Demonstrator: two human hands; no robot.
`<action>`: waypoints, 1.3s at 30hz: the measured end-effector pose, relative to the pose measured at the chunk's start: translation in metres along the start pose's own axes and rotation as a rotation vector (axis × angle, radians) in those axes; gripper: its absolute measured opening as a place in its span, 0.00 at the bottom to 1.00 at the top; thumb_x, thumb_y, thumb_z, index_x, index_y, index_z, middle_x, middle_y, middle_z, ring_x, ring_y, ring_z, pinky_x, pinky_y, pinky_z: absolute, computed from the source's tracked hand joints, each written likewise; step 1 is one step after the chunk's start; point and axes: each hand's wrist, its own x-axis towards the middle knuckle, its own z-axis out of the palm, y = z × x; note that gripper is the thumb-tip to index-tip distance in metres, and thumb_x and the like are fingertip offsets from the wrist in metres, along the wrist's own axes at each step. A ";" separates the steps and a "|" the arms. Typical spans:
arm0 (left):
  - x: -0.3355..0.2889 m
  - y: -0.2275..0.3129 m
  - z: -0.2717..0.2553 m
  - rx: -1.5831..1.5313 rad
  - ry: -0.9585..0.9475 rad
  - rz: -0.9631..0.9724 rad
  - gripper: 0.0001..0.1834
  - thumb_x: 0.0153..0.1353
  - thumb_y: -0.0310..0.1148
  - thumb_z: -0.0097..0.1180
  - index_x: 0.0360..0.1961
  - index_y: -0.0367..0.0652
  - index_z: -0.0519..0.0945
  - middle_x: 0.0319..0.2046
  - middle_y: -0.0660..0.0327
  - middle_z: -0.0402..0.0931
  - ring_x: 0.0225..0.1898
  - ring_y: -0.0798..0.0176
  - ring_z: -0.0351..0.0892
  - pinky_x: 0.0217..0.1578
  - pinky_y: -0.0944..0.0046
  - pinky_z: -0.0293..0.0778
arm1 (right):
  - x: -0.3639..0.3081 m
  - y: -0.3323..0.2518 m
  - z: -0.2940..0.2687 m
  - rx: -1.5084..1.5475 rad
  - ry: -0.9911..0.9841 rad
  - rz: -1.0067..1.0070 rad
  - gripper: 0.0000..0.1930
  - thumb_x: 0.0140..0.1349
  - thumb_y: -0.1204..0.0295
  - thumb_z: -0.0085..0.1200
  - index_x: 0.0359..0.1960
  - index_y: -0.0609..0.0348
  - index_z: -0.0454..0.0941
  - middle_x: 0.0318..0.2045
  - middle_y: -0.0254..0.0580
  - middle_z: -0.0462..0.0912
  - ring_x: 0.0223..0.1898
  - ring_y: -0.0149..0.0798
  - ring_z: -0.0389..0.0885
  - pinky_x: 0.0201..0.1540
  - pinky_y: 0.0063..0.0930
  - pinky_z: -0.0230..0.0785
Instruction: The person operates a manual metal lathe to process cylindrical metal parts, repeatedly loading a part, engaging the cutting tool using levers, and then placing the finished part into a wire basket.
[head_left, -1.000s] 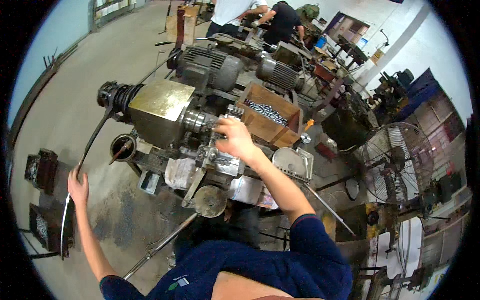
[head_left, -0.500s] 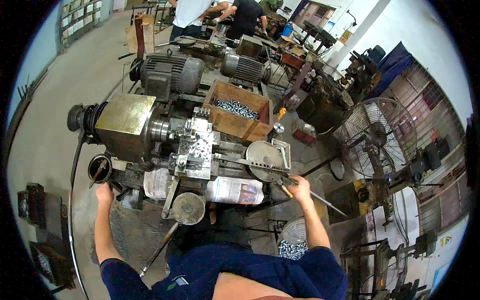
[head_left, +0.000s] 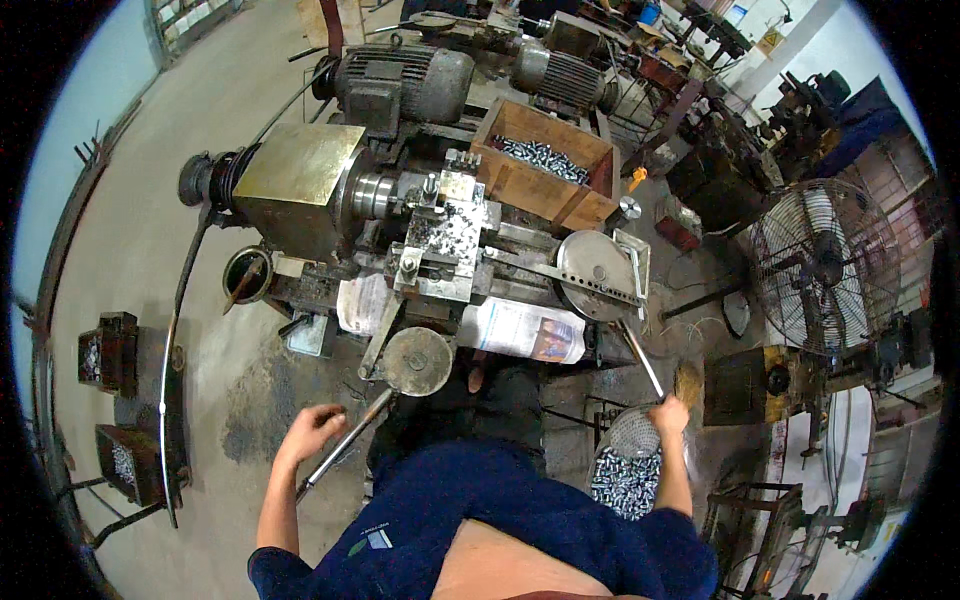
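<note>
My right hand [head_left: 670, 413] is closed round the end of a metal lever bar [head_left: 643, 362], which runs up to a round plate [head_left: 598, 272] on the right of a small lathe. My left hand [head_left: 317, 428] is in the air with its fingers apart, holding nothing, close beside a second lever bar [head_left: 345, 440]. That bar reaches from a smaller round plate [head_left: 418, 361] down toward me. Between the two levers stands the lathe's metal slide [head_left: 445, 240], strewn with chips, facing the chuck [head_left: 373, 197].
A wooden box [head_left: 545, 205] of small metal parts stands behind the slide. A round basket [head_left: 632, 435] with more parts is below my right hand. A dark pot [head_left: 247, 275] hangs at the left; a large fan [head_left: 825, 265] stands at the right.
My left hand has come away from beside the pot, down toward the near lever. My right hand has moved toward me, and the right lever points more steeply down. The view has shifted.
</note>
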 end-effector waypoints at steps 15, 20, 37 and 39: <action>-0.002 0.043 0.033 0.498 0.033 0.112 0.12 0.49 0.34 0.56 0.34 0.40 0.72 0.24 0.44 0.74 0.30 0.39 0.73 0.31 0.46 0.67 | -0.123 -0.089 -0.025 0.506 -0.211 -0.046 0.16 0.36 0.62 0.52 0.23 0.63 0.74 0.21 0.60 0.76 0.28 0.59 0.76 0.32 0.45 0.67; -0.003 0.037 0.032 0.493 0.054 0.138 0.11 0.50 0.33 0.55 0.33 0.40 0.72 0.24 0.45 0.74 0.30 0.40 0.73 0.30 0.47 0.67 | -0.096 -0.071 -0.002 0.465 -0.219 -0.097 0.15 0.36 0.60 0.53 0.19 0.61 0.75 0.21 0.56 0.77 0.27 0.58 0.76 0.30 0.46 0.69; 0.058 0.014 -0.017 -0.402 0.051 0.018 0.23 0.59 0.43 0.53 0.42 0.30 0.74 0.35 0.57 0.78 0.31 0.64 0.77 0.35 0.62 0.72 | 0.072 -0.053 -0.017 -0.045 0.267 0.167 0.35 0.42 0.61 0.56 0.55 0.58 0.64 0.54 0.50 0.68 0.58 0.48 0.63 0.62 0.47 0.47; 0.104 -0.058 -0.061 0.338 0.352 0.043 0.23 0.55 0.46 0.54 0.38 0.32 0.76 0.30 0.49 0.78 0.30 0.54 0.79 0.31 0.55 0.72 | 0.046 -0.071 -0.003 0.100 0.499 0.026 0.38 0.38 0.62 0.58 0.55 0.60 0.64 0.55 0.53 0.65 0.60 0.51 0.59 0.64 0.47 0.43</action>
